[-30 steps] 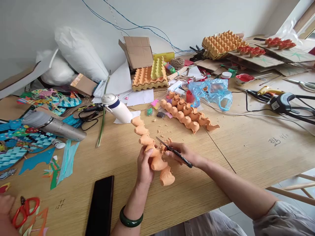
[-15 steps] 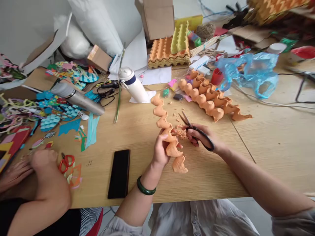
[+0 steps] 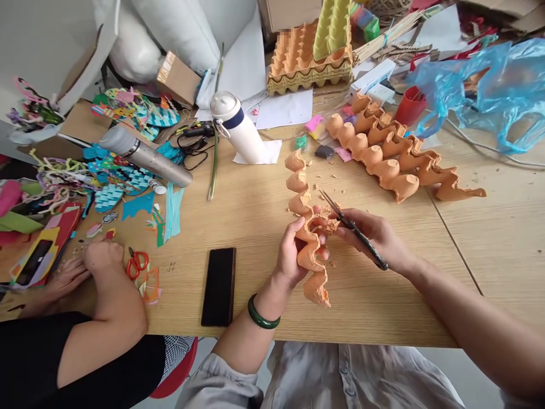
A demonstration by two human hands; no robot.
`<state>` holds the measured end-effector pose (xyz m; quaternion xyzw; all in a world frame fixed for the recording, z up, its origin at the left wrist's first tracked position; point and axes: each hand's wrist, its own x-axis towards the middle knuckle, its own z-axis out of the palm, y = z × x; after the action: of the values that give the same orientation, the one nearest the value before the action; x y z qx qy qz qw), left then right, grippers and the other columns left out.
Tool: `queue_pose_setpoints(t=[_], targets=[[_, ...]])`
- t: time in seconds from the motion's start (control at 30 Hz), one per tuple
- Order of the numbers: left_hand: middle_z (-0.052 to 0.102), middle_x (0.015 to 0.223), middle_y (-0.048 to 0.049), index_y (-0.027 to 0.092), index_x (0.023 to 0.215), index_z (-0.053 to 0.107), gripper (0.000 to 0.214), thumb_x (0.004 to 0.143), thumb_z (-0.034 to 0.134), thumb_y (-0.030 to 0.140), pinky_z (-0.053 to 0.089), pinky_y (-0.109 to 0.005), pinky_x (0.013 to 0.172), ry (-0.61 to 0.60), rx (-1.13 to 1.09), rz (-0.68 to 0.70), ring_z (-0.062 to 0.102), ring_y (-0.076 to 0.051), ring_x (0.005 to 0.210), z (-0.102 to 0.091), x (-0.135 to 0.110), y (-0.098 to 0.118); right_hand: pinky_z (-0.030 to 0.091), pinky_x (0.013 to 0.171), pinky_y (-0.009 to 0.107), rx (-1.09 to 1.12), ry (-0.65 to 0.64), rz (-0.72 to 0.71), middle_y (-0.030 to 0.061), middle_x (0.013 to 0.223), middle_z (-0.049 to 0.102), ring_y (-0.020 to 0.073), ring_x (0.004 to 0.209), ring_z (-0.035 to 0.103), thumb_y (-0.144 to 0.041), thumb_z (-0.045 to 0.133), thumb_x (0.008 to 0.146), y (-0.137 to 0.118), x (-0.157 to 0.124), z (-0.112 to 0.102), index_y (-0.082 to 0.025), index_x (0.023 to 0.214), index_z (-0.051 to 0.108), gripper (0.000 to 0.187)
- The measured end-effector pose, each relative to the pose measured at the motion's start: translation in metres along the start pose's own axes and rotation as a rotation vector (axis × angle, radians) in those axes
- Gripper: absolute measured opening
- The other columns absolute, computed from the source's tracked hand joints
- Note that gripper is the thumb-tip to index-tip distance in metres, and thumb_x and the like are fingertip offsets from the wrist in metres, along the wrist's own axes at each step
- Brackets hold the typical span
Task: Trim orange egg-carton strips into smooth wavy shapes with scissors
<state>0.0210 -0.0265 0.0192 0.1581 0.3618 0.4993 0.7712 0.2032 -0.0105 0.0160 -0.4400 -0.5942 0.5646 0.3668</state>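
Observation:
My left hand (image 3: 296, 253) grips a long wavy strip of orange egg carton (image 3: 303, 210) that runs from the table's middle toward me. My right hand (image 3: 377, 236) holds black scissors (image 3: 353, 229), blades pointing up-left and nearly closed against the strip's edge. Small orange crumbs lie on the wood around the cut. A green bangle sits on my left wrist.
A black phone (image 3: 218, 286) lies left of my hands. A wider orange carton piece (image 3: 394, 162), a white bottle (image 3: 238, 128), stacked egg trays (image 3: 309, 59) and a blue plastic bag (image 3: 481, 91) lie behind. At the left a co-worker's hand (image 3: 100, 258) rests by red scissors (image 3: 137, 263) among coloured paper cut-outs.
The camera tilted down and the view shifted; the co-worker's arms came into view. The scissor blades closed from open half a second ago. My left hand stayed gripping the strip.

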Motion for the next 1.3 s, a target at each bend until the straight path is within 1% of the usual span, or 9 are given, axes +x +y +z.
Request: queue_pose_setpoints(t=[0.07, 0.13, 0.2, 0.33, 0.53, 0.7, 0.9, 1.07, 1.3], targets=[[0.063, 0.097, -0.0037, 0.019, 0.112, 0.068, 0.038, 0.084, 0.066, 0.045, 0.05, -0.021, 0.047, -0.005, 0.009, 0.019, 0.056, -0.012, 0.069, -0.001, 0.0, -0.001, 0.039, 0.046, 0.024, 0.032, -0.036, 0.057, -0.0038, 0.064, 0.056, 0.0099, 0.051, 0.049, -0.056, 0.072, 0.087, -0.003, -0.002, -0.001, -0.015, 0.109, 0.068, 0.047], [0.063, 0.098, -0.0038, 0.019, 0.111, 0.068, 0.037, 0.085, 0.065, 0.045, 0.051, -0.021, 0.047, 0.016, 0.048, 0.068, 0.058, -0.012, 0.07, -0.002, 0.001, -0.004, 0.034, 0.042, 0.023, 0.044, -0.088, 0.097, -0.0072, 0.056, 0.048, 0.0088, 0.044, 0.043, -0.059, 0.066, 0.091, -0.007, -0.004, -0.001, -0.015, 0.114, 0.066, 0.049], [0.063, 0.093, -0.004, 0.018, 0.106, 0.068, 0.036, 0.087, 0.063, 0.048, 0.052, -0.022, 0.048, 0.032, 0.121, 0.113, 0.059, -0.013, 0.068, -0.003, 0.001, -0.008, 0.033, 0.041, 0.023, 0.061, -0.115, 0.094, -0.0068, 0.057, 0.051, 0.0084, 0.044, 0.043, -0.06, 0.065, 0.092, -0.011, -0.007, 0.002, -0.016, 0.115, 0.063, 0.05], [0.065, 0.081, -0.0033, 0.018, 0.103, 0.066, 0.037, 0.09, 0.061, 0.052, 0.053, -0.025, 0.048, 0.029, 0.272, 0.172, 0.061, -0.014, 0.06, -0.003, -0.001, -0.013, 0.035, 0.043, 0.023, 0.089, -0.172, 0.07, -0.001, 0.069, 0.063, 0.0067, 0.047, 0.044, -0.062, 0.067, 0.09, -0.017, -0.01, 0.006, -0.016, 0.103, 0.064, 0.048], [0.067, 0.082, -0.0014, 0.022, 0.109, 0.064, 0.035, 0.09, 0.063, 0.052, 0.052, -0.026, 0.044, 0.045, 0.372, 0.231, 0.06, -0.014, 0.052, -0.001, -0.003, -0.015, 0.031, 0.043, 0.022, 0.106, -0.198, 0.062, -0.0034, 0.062, 0.058, 0.0058, 0.045, 0.041, -0.063, 0.065, 0.091, -0.019, -0.01, 0.004, -0.014, 0.102, 0.066, 0.05], [0.065, 0.077, 0.0005, 0.022, 0.112, 0.063, 0.035, 0.091, 0.061, 0.05, 0.049, -0.025, 0.038, 0.026, 0.353, 0.194, 0.059, -0.013, 0.045, -0.001, -0.002, -0.015, 0.029, 0.043, 0.022, 0.118, -0.223, 0.068, -0.0022, 0.062, 0.061, 0.005, 0.044, 0.038, -0.058, 0.068, 0.091, -0.021, -0.01, 0.003, -0.014, 0.093, 0.066, 0.045], [0.066, 0.082, -0.0008, 0.02, 0.104, 0.065, 0.034, 0.09, 0.062, 0.051, 0.051, -0.024, 0.038, 0.057, 0.305, 0.148, 0.058, -0.011, 0.046, -0.002, -0.002, -0.016, 0.027, 0.04, 0.022, 0.115, -0.23, 0.095, -0.005, 0.058, 0.056, 0.0058, 0.044, 0.037, -0.054, 0.069, 0.091, -0.012, -0.009, 0.003, -0.013, 0.103, 0.07, 0.043], [0.067, 0.083, -0.0022, 0.019, 0.101, 0.066, 0.036, 0.089, 0.062, 0.053, 0.052, -0.023, 0.039, 0.074, 0.287, 0.112, 0.06, -0.012, 0.05, -0.003, -0.001, -0.017, 0.026, 0.04, 0.021, 0.058, -0.21, 0.103, -0.0077, 0.051, 0.048, 0.0057, 0.042, 0.036, -0.052, 0.069, 0.092, -0.005, -0.01, 0.002, -0.014, 0.104, 0.072, 0.04], [0.067, 0.083, -0.0018, 0.022, 0.101, 0.066, 0.037, 0.085, 0.066, 0.055, 0.052, -0.023, 0.039, 0.078, 0.29, 0.081, 0.06, -0.012, 0.051, -0.003, -0.001, -0.016, 0.026, 0.038, 0.022, -0.023, -0.156, 0.102, -0.0071, 0.048, 0.045, 0.0056, 0.038, 0.037, -0.058, 0.067, 0.092, -0.005, -0.01, 0.005, -0.015, 0.087, 0.07, 0.044]])
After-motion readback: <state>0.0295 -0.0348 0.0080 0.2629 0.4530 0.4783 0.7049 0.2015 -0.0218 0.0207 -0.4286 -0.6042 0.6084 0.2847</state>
